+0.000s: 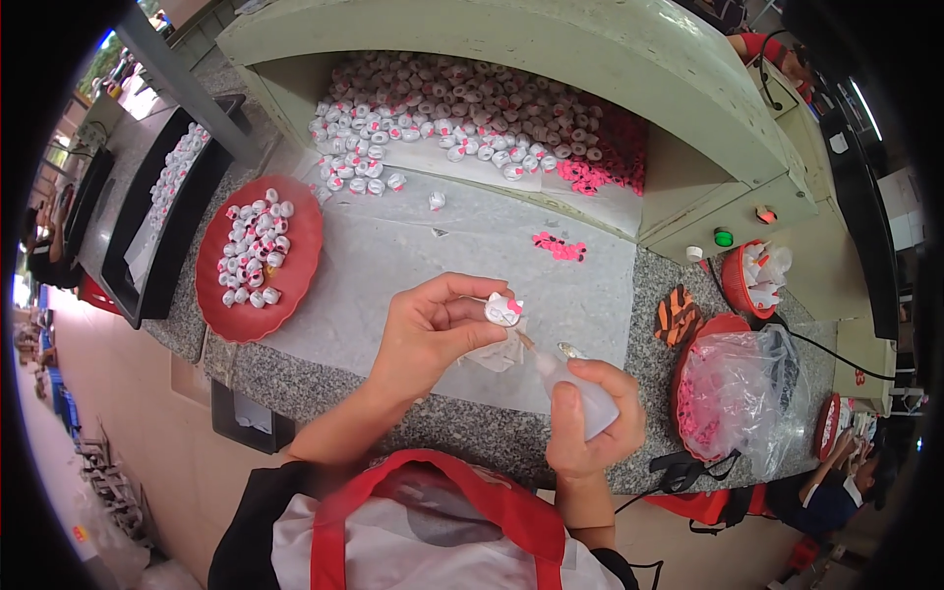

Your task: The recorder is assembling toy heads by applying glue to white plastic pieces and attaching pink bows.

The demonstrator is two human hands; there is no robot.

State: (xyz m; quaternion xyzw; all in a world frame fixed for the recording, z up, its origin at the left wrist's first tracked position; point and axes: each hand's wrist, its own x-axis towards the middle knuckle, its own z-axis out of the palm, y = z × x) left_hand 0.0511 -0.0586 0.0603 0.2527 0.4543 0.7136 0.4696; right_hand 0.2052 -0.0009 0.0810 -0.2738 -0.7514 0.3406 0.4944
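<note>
A small white cat-shaped head with a pink bow sits at the fingertips of the left hand, pinched between the thumb below and the index finger above, most of it sticking out beyond them to the right. The right hand is wrapped around a soft squeeze bottle, its thumb and fingers clamped on the body. The bottle's nozzle points up and left, just below the head; whether they touch is hard to tell. A crumpled tissue lies beneath, on a sheet of white paper. Farther up the paper are a loose white piece and a cluster of pink pieces. To the left, a red plate holds more white pieces. Beyond the paper, a pale green hood shelters a large heap of white pieces. On the right lies a clear plastic bag.
</note>
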